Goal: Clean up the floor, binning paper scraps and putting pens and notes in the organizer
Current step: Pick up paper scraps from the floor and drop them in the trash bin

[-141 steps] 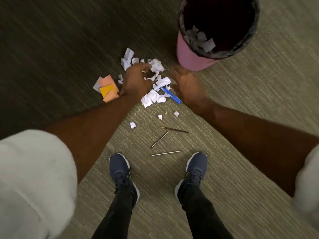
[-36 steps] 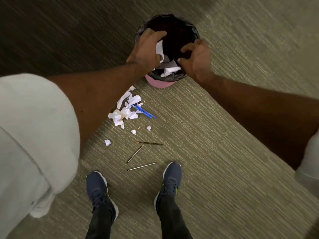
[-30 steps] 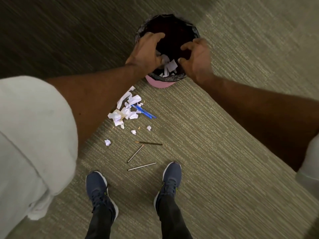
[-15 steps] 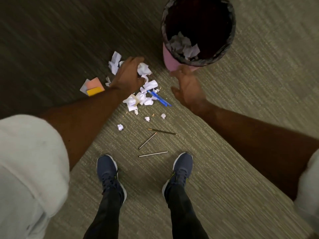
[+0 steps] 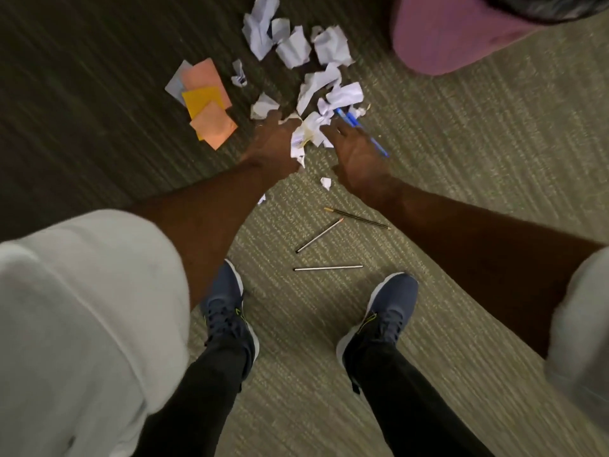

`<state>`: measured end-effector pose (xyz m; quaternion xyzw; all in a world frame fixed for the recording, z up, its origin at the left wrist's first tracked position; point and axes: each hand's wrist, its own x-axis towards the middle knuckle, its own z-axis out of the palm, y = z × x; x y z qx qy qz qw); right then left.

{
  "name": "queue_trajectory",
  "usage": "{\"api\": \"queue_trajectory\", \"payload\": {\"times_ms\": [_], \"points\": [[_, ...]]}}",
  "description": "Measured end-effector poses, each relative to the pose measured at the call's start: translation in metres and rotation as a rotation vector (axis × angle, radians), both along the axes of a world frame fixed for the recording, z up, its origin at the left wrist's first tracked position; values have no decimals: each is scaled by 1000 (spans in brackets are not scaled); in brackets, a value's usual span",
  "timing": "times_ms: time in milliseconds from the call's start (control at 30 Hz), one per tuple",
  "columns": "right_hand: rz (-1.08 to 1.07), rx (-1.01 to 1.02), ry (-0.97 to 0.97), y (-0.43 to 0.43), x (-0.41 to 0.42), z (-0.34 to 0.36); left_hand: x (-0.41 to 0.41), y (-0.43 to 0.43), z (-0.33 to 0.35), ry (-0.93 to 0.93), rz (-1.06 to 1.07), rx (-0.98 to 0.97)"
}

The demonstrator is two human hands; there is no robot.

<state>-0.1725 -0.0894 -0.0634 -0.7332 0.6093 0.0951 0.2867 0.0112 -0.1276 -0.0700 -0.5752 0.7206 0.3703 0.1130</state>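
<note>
We look down at a grey-green carpet [image 5: 461, 143] between two dark blue shoes [image 5: 227, 311]. Our left hand [image 5: 273, 143] and right hand [image 5: 354, 150] reach down side by side, both spread, cupping one crumpled paper scrap [image 5: 309, 131] between them; the fingertips are blurred, so we cannot tell how firmly it is held.

Beyond the hands lie roughly nine more white scraps [image 5: 329, 44], loosely bunched, and two tiny bits [image 5: 325, 183] nearer us. The pink bin [image 5: 445, 37] with its black liner stands at the upper right, just past the pile.

Left of the scraps sits a small fan of four sticky notes [image 5: 206, 97]: two orange-pink, one yellow, one pale grey, overlapping.

One blue pen [image 5: 359, 130] pokes out from under the paper beside the right hand. Three thin pencils [image 5: 319, 235] lie apart on the carpet between the hands and the shoes.
</note>
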Motion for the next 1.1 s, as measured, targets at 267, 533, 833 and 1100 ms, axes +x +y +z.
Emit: {"api": "queue_trajectory", "payload": {"times_ms": [267,533,833,1100], "points": [[94,-65,92,-7,10,-76,-11,10,-74,-18,-38,-37],[44,-106,91,-7,10,-105,-10,8,-92,-114,-89,-200],[106,-193,106,-14,10,-101,7,-4,-89,-60,-116,-307],[-48,-218,21,-14,25,-40,28,4,-35,-1,7,-347]]}}
